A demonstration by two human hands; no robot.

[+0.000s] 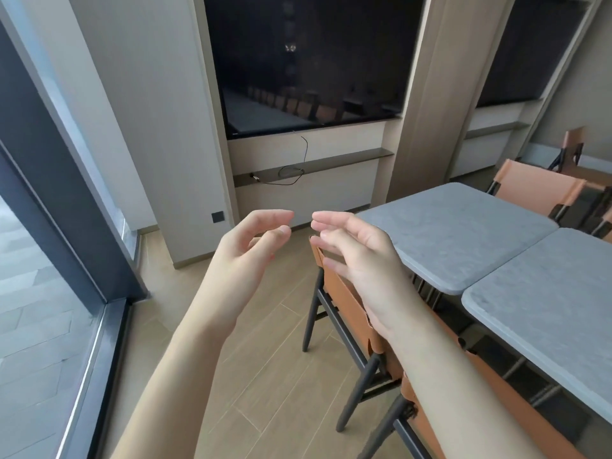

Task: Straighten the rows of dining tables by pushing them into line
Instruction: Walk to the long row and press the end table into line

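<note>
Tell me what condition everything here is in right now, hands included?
Left hand: raised, loosely curled, empty.
Right hand: raised, fingers relaxed, empty.
Farther grey stone-look table: untouched, butted against the nearer one.
Nearer grey stone-look table: untouched.
Orange leather chair: tucked under the table.
Large black wall screen: off.

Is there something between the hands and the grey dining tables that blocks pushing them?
Yes. An orange chair stands tucked against the near side of the far table, right below the right hand. The left hand hovers over bare floor. Both hands hold nothing.
</note>
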